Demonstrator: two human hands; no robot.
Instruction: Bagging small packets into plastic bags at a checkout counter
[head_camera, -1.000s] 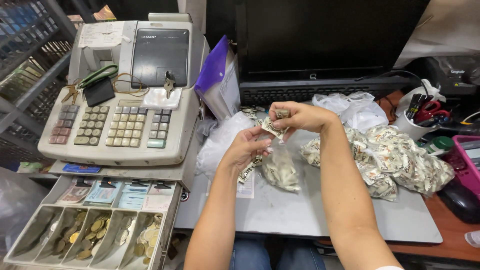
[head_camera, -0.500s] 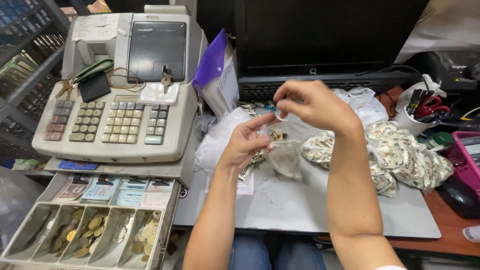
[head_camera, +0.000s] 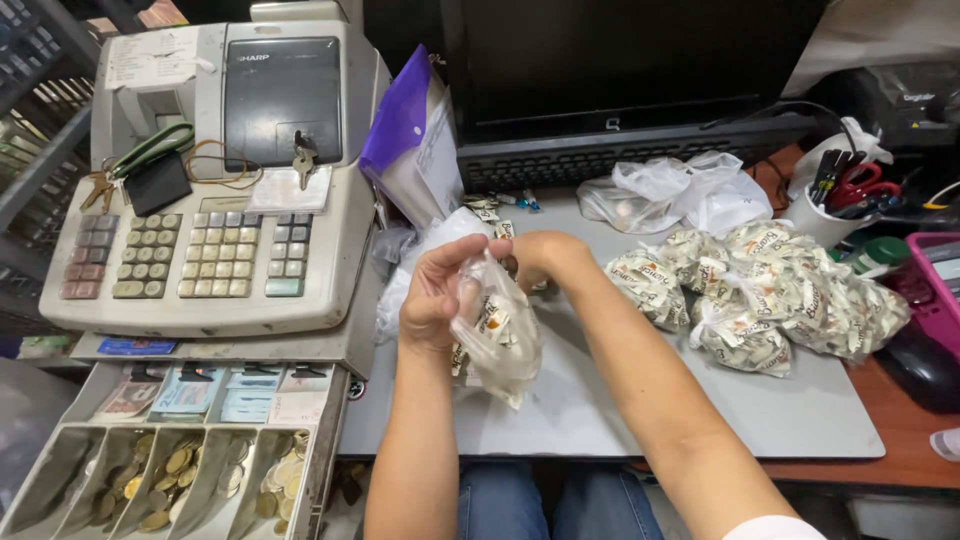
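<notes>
Left hand (head_camera: 437, 300) was curled around the top of a small clear plastic bag (head_camera: 497, 335) of wrapped candies, fingers and thumb pinching its neck. Right hand (head_camera: 537, 256) was closed in a loose fist just behind and touching the bag's top, gripping the same neck from the other side; exact finger hold hidden by the knuckles. Bag hung between both hands above the grey mat (head_camera: 600, 420), tilted, its bottom sagging toward the person's lap, not resting on the surface.

To the right on the mat lay a heap of filled candy bags (head_camera: 770, 295), tied and touching each other, well apart from the hands. Behind the heap sat crumpled empty plastic bags (head_camera: 680, 190), near the black keyboard (head_camera: 620, 155) under a dark monitor (head_camera: 620, 60). A white cup (head_camera: 830, 215) with scissors and pens stood at the far right.

Left of the hands stood a grey cash register (head_camera: 220, 200) with keys, a key ring and a slip of paper lying on top. Its drawer (head_camera: 160, 450) was pulled open below, showing coins in the front trays and banknotes behind. A purple folder (head_camera: 400, 120) leaned between the register and the monitor.
</notes>
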